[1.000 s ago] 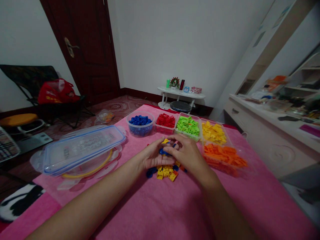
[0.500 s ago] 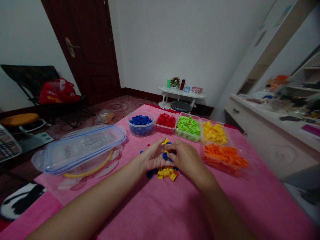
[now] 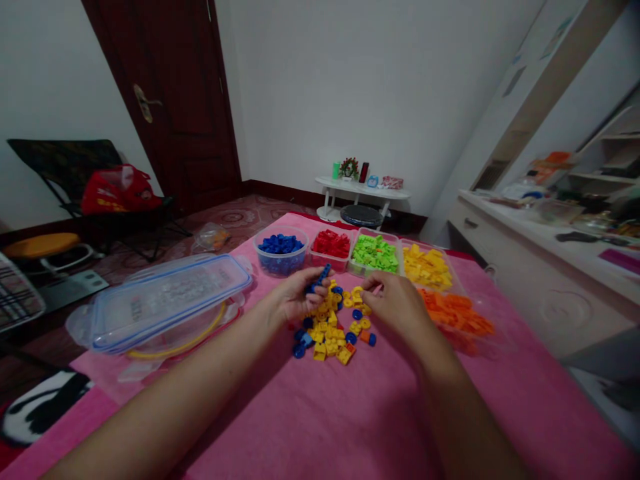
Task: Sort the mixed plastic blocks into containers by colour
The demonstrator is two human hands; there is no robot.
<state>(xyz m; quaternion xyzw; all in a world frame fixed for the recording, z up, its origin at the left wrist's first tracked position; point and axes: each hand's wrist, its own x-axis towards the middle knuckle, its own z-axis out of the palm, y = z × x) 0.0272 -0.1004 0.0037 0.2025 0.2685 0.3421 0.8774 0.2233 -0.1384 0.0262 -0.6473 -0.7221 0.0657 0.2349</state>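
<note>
In the head view my left hand (image 3: 303, 293) is closed around a dark blue toy brick (image 3: 320, 277), which sticks up between thumb and fingers. My right hand (image 3: 393, 297) is apart from it, over the right side of a mixed pile. Its thumb and forefinger are drawn together beside a yellow ring-like piece (image 3: 357, 296); whether they grip anything is hidden. Yellow toy bricks (image 3: 333, 340) lie heaped between and below both hands. Blue round pieces (image 3: 299, 351) and a few orange ones are mixed in.
Behind the hands stand tubs of blue bricks (image 3: 281, 247), red bricks (image 3: 331, 245), green bricks (image 3: 376, 253) and yellow bricks (image 3: 427, 267). An orange-brick tub (image 3: 457, 313) is at the right. Stacked clear lids (image 3: 170, 300) lie left on the pink cloth (image 3: 310, 427).
My hands were together over the pile, the right fingers at the left palm. They have moved apart; the left has closed round the blue brick, and more of the pile shows.
</note>
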